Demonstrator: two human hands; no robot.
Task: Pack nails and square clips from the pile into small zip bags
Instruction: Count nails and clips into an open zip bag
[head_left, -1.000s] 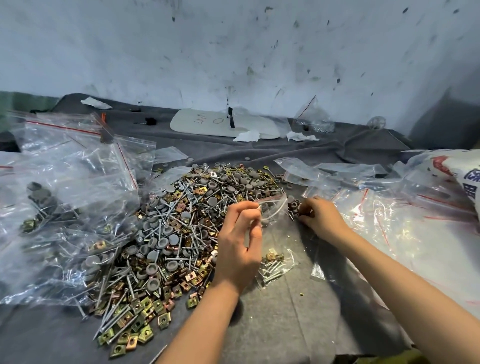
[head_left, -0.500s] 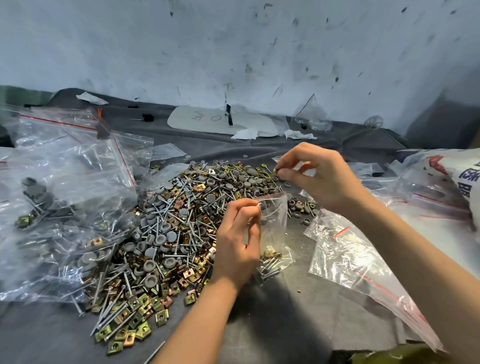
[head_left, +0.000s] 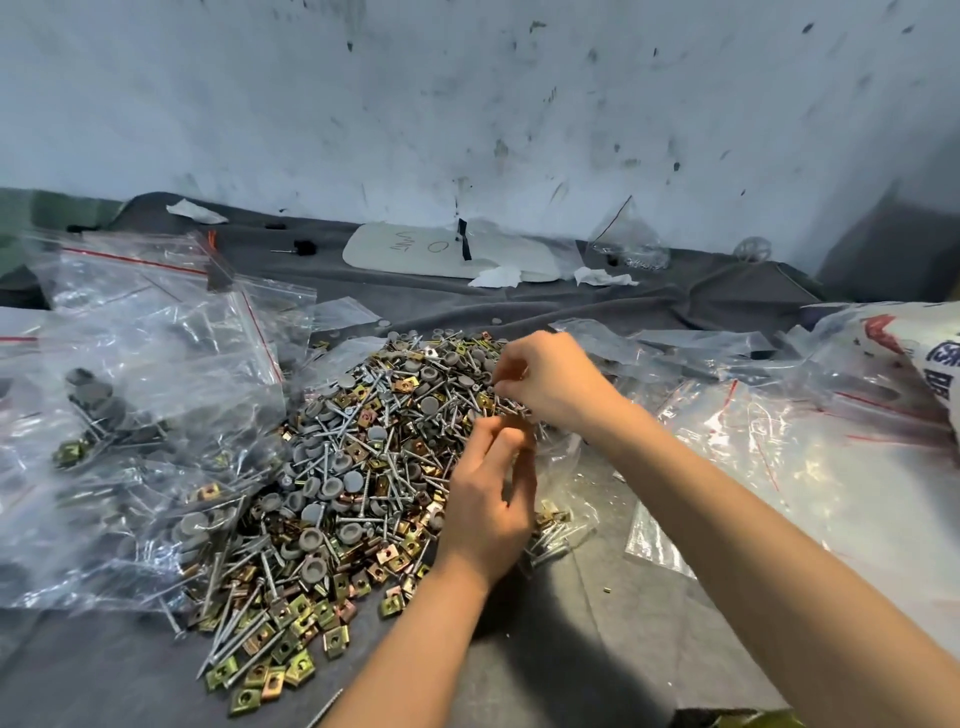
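Observation:
A pile of silver nails, brass square clips and grey caps (head_left: 363, 467) lies on the grey cloth. My left hand (head_left: 488, 509) pinches the mouth of a small clear zip bag (head_left: 563, 483) at the pile's right edge. Some nails and clips (head_left: 550, 530) lie in the bag's bottom. My right hand (head_left: 556, 384) is just beyond it, over the pile's far right part. Its fingers are curled and pinch small pieces there; which pieces I cannot make out.
Filled zip bags (head_left: 130, 415) are heaped at the left. Loose clear bags (head_left: 779, 441) cover the right, beside a printed white sack (head_left: 930, 353). A white board (head_left: 447, 252) and paper scraps lie at the back by the wall.
My right hand came down from above the bag's mouth to the pile's far right part. My left hand kept its hold on the bag.

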